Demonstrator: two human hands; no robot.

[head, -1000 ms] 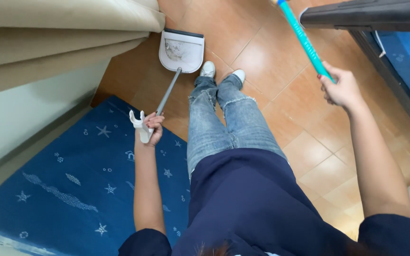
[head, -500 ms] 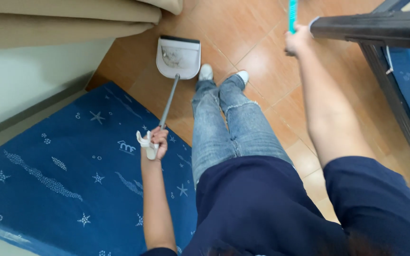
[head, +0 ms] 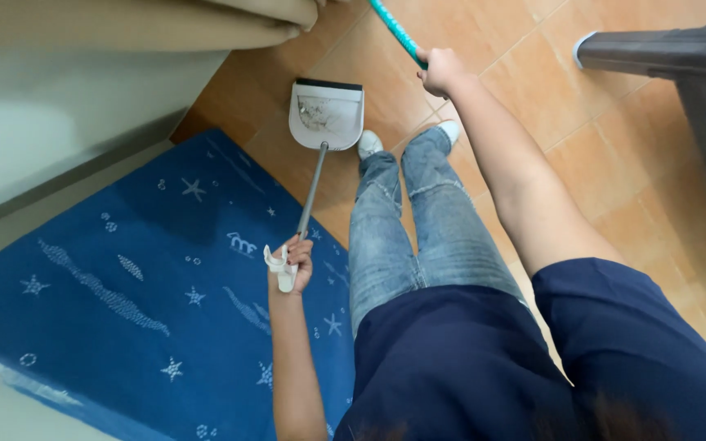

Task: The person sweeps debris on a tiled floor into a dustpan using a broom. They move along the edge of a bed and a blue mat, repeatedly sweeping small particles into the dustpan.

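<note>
Seen from above, the person's left hand (head: 292,260) is closed around the white plastic grip at the top of a long grey metal handle, which runs up toward twelve o'clock to a white plastic dustpan (head: 326,114) standing on the orange-brown tiled floor (head: 484,33). The pan sits just beyond the person's white shoes (head: 369,143), at about eleven o'clock from them, and a thin scatter of grey dust and hair lies inside its tray. The right hand (head: 439,69), at one o'clock from the dustpan, is wrapped tight around a teal broom pole (head: 394,31) that slants up and out of the top edge of the view; the broom's head cannot be seen. Both legs, in faded blue jeans (head: 418,220), stand on the tiles between the two arms. At eight o'clock from the dustpan lies a blue rug with pale star and wave patterns (head: 124,286), its corner reaching close to the pan's handle. A beige cushioned piece of furniture (head: 108,33) fills the ten o'clock corner, and a dark grey plastic chair (head: 663,53) stands at two o'clock, well apart from the right hand.
</note>
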